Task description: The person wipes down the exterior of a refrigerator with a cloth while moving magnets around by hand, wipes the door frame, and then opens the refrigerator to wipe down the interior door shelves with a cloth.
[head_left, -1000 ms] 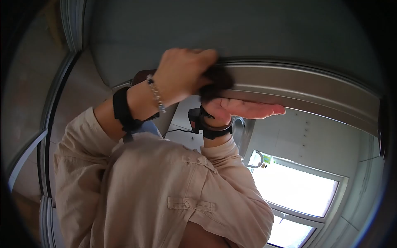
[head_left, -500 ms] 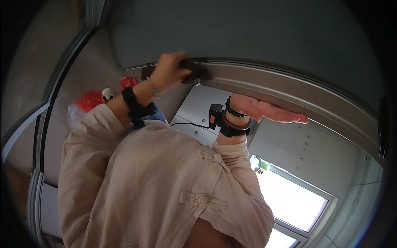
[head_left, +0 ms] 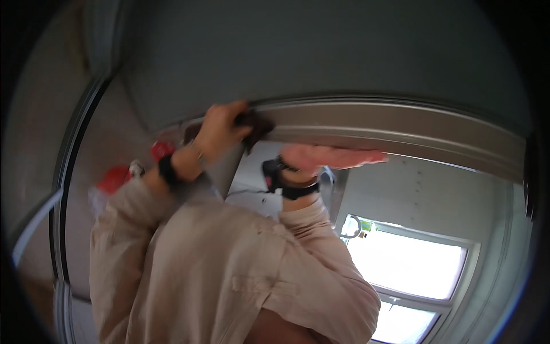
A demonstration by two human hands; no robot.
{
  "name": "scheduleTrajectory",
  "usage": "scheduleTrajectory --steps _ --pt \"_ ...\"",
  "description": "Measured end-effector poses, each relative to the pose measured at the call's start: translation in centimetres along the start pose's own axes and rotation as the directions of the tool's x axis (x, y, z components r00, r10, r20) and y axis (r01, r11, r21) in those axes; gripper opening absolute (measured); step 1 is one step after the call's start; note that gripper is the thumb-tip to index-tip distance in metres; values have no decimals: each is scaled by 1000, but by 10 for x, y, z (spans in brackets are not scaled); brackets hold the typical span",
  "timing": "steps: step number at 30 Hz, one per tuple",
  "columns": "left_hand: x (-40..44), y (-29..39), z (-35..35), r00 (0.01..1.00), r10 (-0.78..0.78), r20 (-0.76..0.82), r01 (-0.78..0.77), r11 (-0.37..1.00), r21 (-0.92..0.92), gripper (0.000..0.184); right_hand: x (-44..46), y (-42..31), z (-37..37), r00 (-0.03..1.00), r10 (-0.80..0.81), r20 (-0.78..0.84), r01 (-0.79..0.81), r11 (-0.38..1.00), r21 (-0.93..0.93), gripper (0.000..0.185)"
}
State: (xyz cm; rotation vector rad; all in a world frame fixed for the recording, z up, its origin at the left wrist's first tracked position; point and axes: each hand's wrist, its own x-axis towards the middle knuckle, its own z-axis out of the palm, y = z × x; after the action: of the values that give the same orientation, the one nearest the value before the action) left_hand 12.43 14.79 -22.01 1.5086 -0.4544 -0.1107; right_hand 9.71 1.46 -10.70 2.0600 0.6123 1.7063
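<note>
Clutching dark cloth, left hand closed

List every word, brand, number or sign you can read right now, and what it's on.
No text can be read.
Upper red item and lower red item: too blurred to tell any print.
Black wrist device: reddish patch, too blurred to read.
Green item by the window: too small to read.
</note>
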Motion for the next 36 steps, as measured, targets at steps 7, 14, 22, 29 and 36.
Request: scheduleTrajectory --steps 7,14,22,29,36 --pt "11 75 3 935 332 -127 -344 935 -89 25 -15 -5 21 978 140 -158 -56 894 444 74" --pt "40 151 -2 859 511 -23 -511 859 -6 16 -14 -8 21 963 194 -188 -96 896 433 72" --pt "56 197 -3 772 634 -40 -578 676 -457 33 -44 -42 8 918 396 9 -317 719 618 68" --pt "53 197 -7 568 822 39 -823 567 44 23 -38 -30 -30 774 631 62 -478 517 710 59" --pt "-12 168 -20 752 598 276 -590 798 -120 24 -16 -40 -57 811 539 227 -501 439 746 59"
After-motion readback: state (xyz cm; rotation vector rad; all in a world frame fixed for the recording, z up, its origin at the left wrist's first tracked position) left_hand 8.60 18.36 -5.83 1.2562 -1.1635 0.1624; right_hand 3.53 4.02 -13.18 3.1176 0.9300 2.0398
